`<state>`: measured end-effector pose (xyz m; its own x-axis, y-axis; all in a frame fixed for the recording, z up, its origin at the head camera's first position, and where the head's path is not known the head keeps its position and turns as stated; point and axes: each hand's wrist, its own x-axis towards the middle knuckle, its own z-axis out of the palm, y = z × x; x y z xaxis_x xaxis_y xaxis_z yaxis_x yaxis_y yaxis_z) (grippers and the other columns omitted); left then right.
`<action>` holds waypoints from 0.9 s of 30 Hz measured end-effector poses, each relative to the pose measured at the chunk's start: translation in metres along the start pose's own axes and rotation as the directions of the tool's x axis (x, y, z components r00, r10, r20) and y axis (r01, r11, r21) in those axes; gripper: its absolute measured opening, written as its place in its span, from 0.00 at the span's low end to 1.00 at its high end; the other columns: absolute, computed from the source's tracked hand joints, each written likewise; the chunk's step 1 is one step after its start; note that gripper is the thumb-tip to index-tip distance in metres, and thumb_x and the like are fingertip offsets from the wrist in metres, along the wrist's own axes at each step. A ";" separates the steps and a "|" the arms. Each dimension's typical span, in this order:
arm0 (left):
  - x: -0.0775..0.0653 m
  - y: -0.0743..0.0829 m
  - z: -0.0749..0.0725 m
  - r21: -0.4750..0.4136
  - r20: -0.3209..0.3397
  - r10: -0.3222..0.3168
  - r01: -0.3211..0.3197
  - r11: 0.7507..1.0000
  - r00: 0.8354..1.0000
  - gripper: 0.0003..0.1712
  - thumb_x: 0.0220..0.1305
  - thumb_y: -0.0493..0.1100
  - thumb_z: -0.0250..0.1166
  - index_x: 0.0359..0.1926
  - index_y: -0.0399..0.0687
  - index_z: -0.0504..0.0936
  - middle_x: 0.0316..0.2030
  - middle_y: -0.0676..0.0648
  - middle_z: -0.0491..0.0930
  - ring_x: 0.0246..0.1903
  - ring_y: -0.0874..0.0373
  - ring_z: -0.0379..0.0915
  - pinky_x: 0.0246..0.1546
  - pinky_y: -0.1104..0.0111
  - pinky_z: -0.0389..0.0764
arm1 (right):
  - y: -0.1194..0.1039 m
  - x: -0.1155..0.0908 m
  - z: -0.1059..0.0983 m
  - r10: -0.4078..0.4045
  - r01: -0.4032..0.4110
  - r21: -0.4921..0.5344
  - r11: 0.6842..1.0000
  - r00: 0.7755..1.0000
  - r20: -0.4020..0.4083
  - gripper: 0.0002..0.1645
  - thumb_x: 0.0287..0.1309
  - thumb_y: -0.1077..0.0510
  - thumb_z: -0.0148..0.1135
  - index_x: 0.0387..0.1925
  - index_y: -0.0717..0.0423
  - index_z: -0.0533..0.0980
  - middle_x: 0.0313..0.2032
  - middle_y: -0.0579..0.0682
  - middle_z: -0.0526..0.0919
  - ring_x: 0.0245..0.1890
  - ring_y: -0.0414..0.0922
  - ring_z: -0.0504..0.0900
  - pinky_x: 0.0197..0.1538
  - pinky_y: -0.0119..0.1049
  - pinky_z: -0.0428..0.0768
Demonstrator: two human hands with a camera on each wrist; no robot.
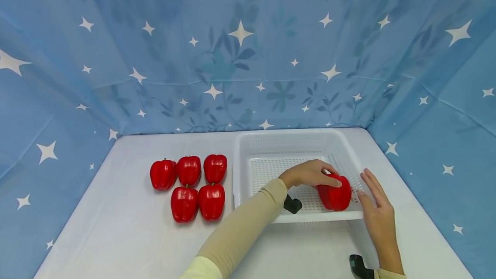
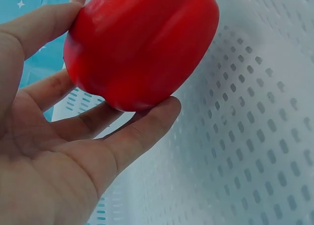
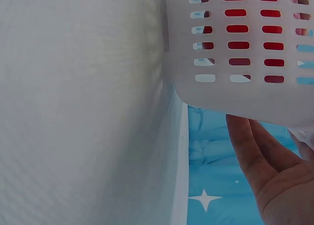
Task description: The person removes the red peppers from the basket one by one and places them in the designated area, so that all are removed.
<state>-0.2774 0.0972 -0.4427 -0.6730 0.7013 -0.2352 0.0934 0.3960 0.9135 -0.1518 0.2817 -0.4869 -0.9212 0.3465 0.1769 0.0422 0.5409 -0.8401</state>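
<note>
My left hand [image 1: 311,172] reaches into a white basket [image 1: 298,217] and holds a red bell pepper [image 1: 336,195] near its right front corner. In the left wrist view, thumb and fingers spread around the bell pepper [image 2: 142,43], with the holed basket wall [image 2: 255,137] beside it. My right hand [image 1: 379,216] is at the basket's right side with long, straight fingers. From the right wrist, those fingers [image 3: 240,132] touch the basket's side edge; red shows through the slots of its wall [image 3: 216,95].
Left of the basket, several red bell peppers [image 1: 189,170] lie in two rows on the white table [image 1: 116,227]. Blue curtains [image 1: 248,55] with white stars hang behind and at both sides. A black wrist device [image 1: 292,205] shows beneath the left wrist.
</note>
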 end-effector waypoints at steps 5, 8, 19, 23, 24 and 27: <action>-0.002 0.002 -0.004 -0.012 -0.022 -0.005 0.005 1.000 1.000 0.23 0.67 0.44 0.75 0.60 0.44 0.85 0.40 0.57 0.83 0.39 0.62 0.80 0.42 0.65 0.89 | 0.000 0.000 0.000 -0.018 0.018 0.007 1.000 1.000 0.002 0.33 0.82 0.50 0.52 0.83 0.38 0.63 0.82 0.34 0.56 0.83 0.40 0.52 0.64 0.61 0.71; -0.004 0.002 -0.008 -0.024 -0.019 0.014 -0.014 1.000 1.000 0.22 0.67 0.44 0.75 0.60 0.43 0.85 0.40 0.56 0.84 0.38 0.62 0.81 0.43 0.65 0.89 | 0.000 0.000 -0.001 -0.029 0.029 0.013 1.000 1.000 -0.001 0.33 0.82 0.51 0.51 0.83 0.39 0.64 0.82 0.35 0.57 0.82 0.39 0.52 0.66 0.61 0.69; -0.017 -0.001 -0.022 -0.045 -0.011 0.075 -0.075 0.996 0.997 0.22 0.70 0.44 0.73 0.60 0.38 0.85 0.39 0.55 0.85 0.38 0.61 0.82 0.41 0.69 0.88 | -0.001 0.000 0.000 -0.011 0.011 0.008 1.000 1.000 0.010 0.32 0.83 0.49 0.49 0.83 0.39 0.63 0.82 0.30 0.55 0.83 0.38 0.50 0.66 0.65 0.69; -0.021 -0.002 -0.027 -0.088 -0.003 0.088 -0.088 0.992 0.996 0.21 0.72 0.44 0.71 0.60 0.37 0.85 0.40 0.54 0.85 0.39 0.60 0.82 0.41 0.68 0.88 | 0.000 0.001 0.000 -0.005 0.005 -0.001 1.000 1.000 0.013 0.33 0.83 0.49 0.49 0.83 0.39 0.63 0.82 0.31 0.55 0.83 0.38 0.50 0.66 0.63 0.70; -0.023 -0.002 -0.028 -0.097 -0.004 0.093 -0.093 0.991 0.996 0.21 0.72 0.44 0.71 0.60 0.37 0.85 0.40 0.54 0.85 0.39 0.60 0.83 0.42 0.68 0.88 | 0.000 0.001 0.000 -0.004 0.004 -0.003 1.000 1.000 0.014 0.33 0.83 0.49 0.49 0.83 0.39 0.63 0.82 0.32 0.55 0.83 0.38 0.51 0.66 0.63 0.70; -0.026 -0.002 -0.033 -0.117 -0.015 0.107 -0.108 0.987 0.994 0.20 0.72 0.43 0.71 0.60 0.37 0.85 0.41 0.54 0.85 0.39 0.59 0.83 0.43 0.66 0.88 | 0.001 0.002 -0.001 -0.003 0.003 -0.003 1.000 1.000 0.017 0.32 0.83 0.50 0.49 0.83 0.39 0.63 0.82 0.34 0.56 0.82 0.38 0.51 0.65 0.61 0.70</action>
<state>-0.2838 0.0588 -0.4274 -0.6697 0.7310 -0.1311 0.0789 0.2456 0.9662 -0.1532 0.2837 -0.4871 -0.9277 0.3319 0.1711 0.0402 0.5443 -0.8379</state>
